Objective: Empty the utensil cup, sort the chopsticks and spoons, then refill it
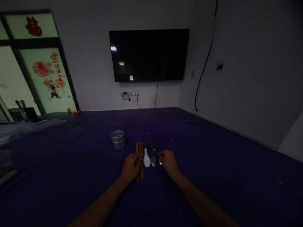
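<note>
A row of tableware lies on the dark blue surface. Curled over a bundle of wooden chopsticks (139, 148) is my left hand (130, 166), its thumb and fingertips closed at their right edge. A white soup spoon (147, 161) lies just right of them, bowl toward me. Beside it is a metal spoon (153, 160). My right hand (169, 161) pinches a second metal spoon (160, 162) at the right end of the row; the hand covers part of it. Behind the chopsticks, to the left, a silver metal cup (117, 140) stands upright.
The blue surface (71, 189) reaches to the wall. Clear plastic sheeting (30, 129) and a dark holder with handles (25, 113) are at the far left, small orange items (74, 111) by the door. A black cable (204, 67) hangs at the right, near a wall-mounted television (149, 55).
</note>
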### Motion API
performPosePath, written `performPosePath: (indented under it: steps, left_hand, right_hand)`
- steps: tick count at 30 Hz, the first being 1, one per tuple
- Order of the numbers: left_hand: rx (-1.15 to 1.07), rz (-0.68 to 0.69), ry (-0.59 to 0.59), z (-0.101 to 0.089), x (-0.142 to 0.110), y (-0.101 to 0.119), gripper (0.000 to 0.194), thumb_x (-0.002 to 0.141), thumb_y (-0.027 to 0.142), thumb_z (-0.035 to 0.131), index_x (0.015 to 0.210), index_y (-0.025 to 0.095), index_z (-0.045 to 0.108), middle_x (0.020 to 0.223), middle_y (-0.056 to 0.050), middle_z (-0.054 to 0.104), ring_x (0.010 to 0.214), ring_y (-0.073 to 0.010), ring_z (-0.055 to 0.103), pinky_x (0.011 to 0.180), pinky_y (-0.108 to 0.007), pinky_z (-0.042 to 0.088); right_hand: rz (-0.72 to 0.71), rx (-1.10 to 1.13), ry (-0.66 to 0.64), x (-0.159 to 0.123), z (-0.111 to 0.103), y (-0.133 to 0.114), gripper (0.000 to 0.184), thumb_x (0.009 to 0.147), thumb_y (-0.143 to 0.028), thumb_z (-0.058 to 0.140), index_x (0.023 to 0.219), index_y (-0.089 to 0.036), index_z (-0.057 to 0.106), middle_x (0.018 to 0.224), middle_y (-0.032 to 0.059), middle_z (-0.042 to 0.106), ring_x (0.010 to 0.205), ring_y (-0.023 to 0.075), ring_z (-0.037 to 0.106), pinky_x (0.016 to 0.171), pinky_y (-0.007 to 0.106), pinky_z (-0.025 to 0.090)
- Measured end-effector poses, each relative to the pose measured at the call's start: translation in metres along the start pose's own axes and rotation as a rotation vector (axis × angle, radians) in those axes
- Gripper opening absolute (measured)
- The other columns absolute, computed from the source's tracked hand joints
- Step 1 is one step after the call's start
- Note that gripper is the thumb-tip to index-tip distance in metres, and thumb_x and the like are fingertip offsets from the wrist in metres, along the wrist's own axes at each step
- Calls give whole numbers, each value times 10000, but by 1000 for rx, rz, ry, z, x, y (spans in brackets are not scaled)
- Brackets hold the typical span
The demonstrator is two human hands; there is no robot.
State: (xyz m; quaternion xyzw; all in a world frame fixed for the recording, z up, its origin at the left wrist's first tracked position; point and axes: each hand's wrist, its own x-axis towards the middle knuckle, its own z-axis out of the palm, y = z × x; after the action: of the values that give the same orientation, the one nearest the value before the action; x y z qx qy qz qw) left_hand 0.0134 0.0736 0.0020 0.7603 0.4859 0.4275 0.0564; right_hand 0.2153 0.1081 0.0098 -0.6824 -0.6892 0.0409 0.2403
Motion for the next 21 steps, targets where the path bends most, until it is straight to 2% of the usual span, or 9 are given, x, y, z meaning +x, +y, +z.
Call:
performPosePath:
  steps: [11, 21]
  left_hand:
    - [14, 2, -24, 0, 0, 1, 277, 864, 258, 409, 921, 190, 671, 888, -70, 696, 848, -196, 621, 782, -344, 479]
    - [-2, -2, -26, 0, -1, -1, 288, 864, 294, 414, 930, 187, 673, 897, -81, 694, 863, -208, 620, 786, -356, 478]
  right_hand:
    - [-53, 20, 10, -1, 2, 2, 244, 855, -226, 511, 786, -174, 739, 824, 105, 727, 768, 192, 674, 644, 239, 404]
    - [-95, 41, 0, 0, 5, 1, 250, 862, -209, 500, 815, -174, 743, 845, 105, 728, 799, 187, 669, 674, 232, 409]
